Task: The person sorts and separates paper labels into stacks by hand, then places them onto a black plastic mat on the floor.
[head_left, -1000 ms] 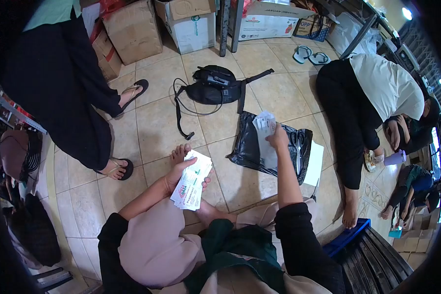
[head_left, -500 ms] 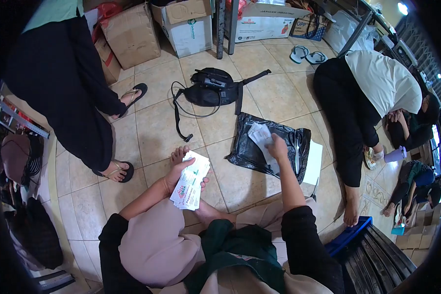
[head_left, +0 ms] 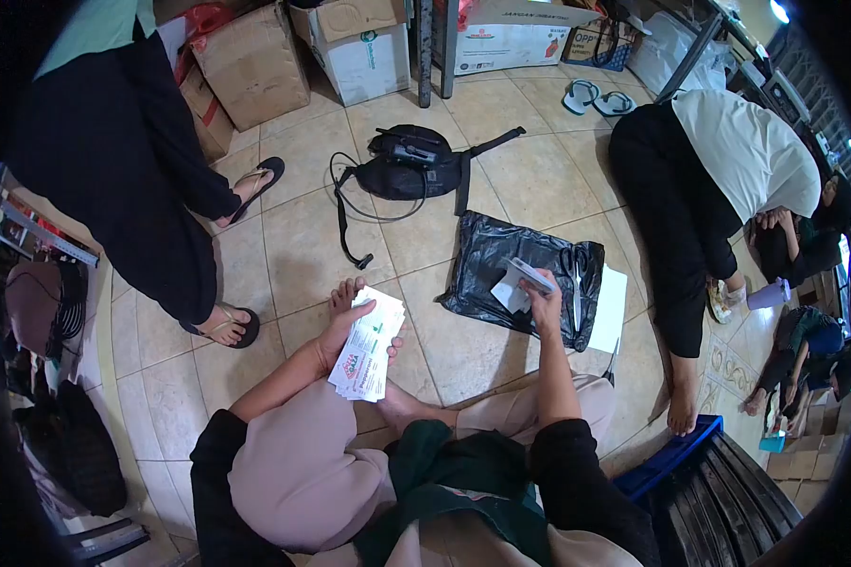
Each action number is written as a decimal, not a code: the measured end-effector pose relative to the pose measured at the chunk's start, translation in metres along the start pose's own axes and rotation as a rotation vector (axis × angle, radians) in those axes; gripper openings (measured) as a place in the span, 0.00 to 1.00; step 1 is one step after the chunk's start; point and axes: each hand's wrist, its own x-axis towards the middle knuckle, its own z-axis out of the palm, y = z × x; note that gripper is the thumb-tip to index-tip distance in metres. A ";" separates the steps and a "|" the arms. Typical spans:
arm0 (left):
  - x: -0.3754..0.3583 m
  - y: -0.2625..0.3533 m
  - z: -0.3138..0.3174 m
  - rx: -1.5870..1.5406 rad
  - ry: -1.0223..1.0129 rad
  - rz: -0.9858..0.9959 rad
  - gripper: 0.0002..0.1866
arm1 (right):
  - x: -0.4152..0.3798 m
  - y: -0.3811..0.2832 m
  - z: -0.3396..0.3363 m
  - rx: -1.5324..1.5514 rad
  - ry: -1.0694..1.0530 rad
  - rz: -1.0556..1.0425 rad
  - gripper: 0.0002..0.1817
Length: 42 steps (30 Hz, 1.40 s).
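Note:
My left hand point(head_left: 348, 333) is closed on a fanned stack of printed paper slips point(head_left: 363, 354), white with green and red print, above my crossed legs. My right hand point(head_left: 545, 304) grips a thin bundle of slips point(head_left: 531, 275), tilted nearly edge-on, over a black plastic bag point(head_left: 482, 255) lying flat on the floor. Beneath that hand a few more white slips point(head_left: 511, 295) rest on the plastic. Scissors point(head_left: 575, 283) with black handles lie on the bag's right side. A white sheet point(head_left: 611, 307) sticks out from under its right edge.
A black waist bag point(head_left: 407, 165) with a cable and straps lies ahead on the tiles. One person stands at left in sandals point(head_left: 238, 328); another bends over at right point(head_left: 747, 151). Cardboard boxes point(head_left: 251, 66) line the back. A blue-edged black crate point(head_left: 719, 482) is at lower right.
My right hand has drawn back slightly toward me and lifted a bundle of slips off the plastic, turning it on edge. My left hand keeps its stack in place.

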 end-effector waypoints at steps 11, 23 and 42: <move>0.001 0.001 0.004 0.041 -0.004 0.035 0.33 | 0.036 -0.095 -0.018 -1.002 -0.333 -0.023 0.22; 0.001 0.001 -0.003 0.008 -0.027 0.034 0.33 | 0.023 -0.026 0.003 -1.247 -0.333 -0.018 0.19; 0.000 0.001 0.001 0.013 -0.007 0.085 0.31 | 0.010 -0.008 0.001 0.071 -0.114 0.118 0.13</move>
